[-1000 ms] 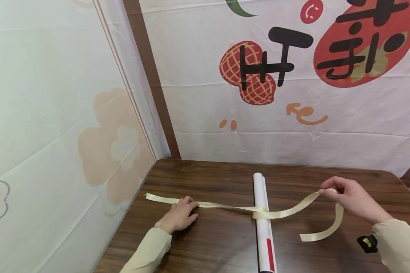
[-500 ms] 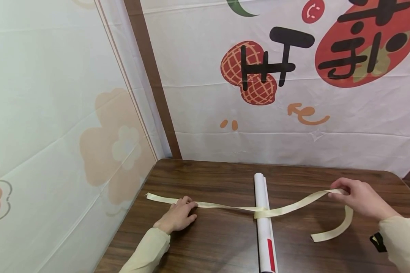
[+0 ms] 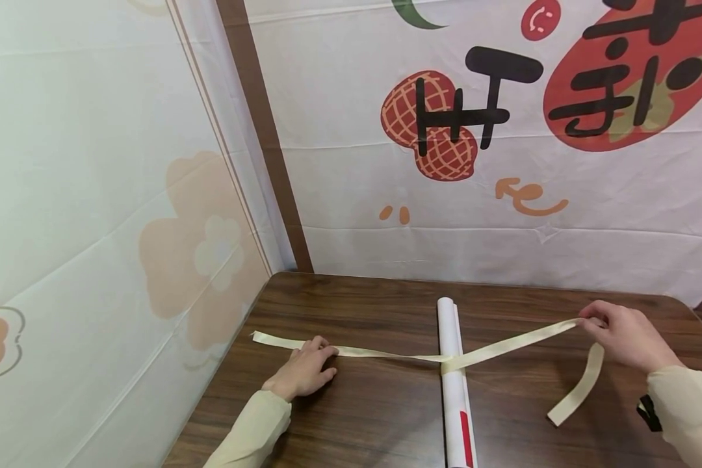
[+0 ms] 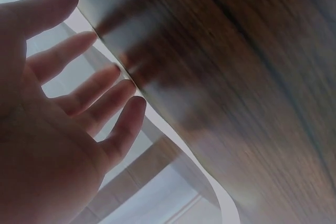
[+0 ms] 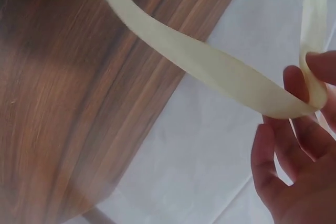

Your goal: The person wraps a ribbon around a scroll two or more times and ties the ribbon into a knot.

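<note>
A pale yellow ribbon (image 3: 515, 344) loops around a white roll (image 3: 453, 403) with a red patch, which lies lengthwise on the table. In the head view my left hand (image 3: 307, 369) rests its fingertips on the ribbon's left stretch, fingers loosely extended; the left wrist view shows them along the ribbon (image 4: 176, 137). Over on the right, my right hand (image 3: 628, 335) pinches the ribbon between thumb and fingers, lifted above the table. From the roll to that pinch the ribbon runs nearly straight. Its free tail (image 5: 210, 66) hangs in a curve below the right hand.
The brown wood-grain table (image 3: 380, 416) ends at a printed white cloth (image 3: 351, 253) behind and another cloth (image 3: 93, 260) on the left. A small black object (image 3: 649, 414) sits by the right sleeve, partly hidden by it.
My right hand has moved to the right with the ribbon, and the stretch from the roll has straightened from a sagging curve. The ribbon's tail has shifted right. My left hand has stayed put.
</note>
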A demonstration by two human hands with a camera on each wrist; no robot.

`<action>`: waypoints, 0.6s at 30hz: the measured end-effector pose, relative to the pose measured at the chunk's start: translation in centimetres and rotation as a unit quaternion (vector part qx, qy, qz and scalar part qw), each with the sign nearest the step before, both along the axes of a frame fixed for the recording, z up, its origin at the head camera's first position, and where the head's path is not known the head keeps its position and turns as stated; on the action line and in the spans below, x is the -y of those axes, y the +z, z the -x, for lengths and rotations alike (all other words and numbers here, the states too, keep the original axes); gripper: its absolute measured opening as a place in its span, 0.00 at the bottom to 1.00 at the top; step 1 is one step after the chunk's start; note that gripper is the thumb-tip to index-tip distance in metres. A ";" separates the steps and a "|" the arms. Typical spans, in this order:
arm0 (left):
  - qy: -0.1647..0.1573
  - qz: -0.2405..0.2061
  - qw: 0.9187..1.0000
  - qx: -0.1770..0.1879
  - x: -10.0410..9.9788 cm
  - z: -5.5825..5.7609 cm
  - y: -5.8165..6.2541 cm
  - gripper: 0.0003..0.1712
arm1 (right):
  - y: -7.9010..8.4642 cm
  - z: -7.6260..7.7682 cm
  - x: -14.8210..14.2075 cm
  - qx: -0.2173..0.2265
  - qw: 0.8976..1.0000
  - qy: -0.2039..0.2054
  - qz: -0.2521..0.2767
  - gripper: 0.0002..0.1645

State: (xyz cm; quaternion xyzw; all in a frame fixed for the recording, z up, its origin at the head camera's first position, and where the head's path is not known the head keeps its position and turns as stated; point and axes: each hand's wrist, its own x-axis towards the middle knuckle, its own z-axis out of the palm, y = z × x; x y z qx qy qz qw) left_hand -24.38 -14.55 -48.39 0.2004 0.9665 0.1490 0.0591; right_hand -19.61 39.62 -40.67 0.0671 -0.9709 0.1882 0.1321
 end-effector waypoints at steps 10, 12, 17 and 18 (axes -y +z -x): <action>0.004 -0.001 1.000 0.002 0.5 -0.1 0.3 0.19 | 0.2 0.8 -0.6 0.038 0.999 -0.024 -0.014 0.14; 0.004 -0.002 1.000 0.001 0.6 -0.1 0.4 0.20 | 0.1 0.8 -0.8 0.040 0.999 -0.026 -0.013 0.14; 0.008 -0.002 1.000 0.004 0.7 -0.1 0.3 0.20 | -0.3 1.0 -1.3 0.027 0.999 -0.031 -0.028 0.12; 0.007 -0.001 1.000 0.005 0.7 0.0 0.3 0.20 | -0.4 1.0 -1.4 0.017 0.999 -0.036 -0.035 0.12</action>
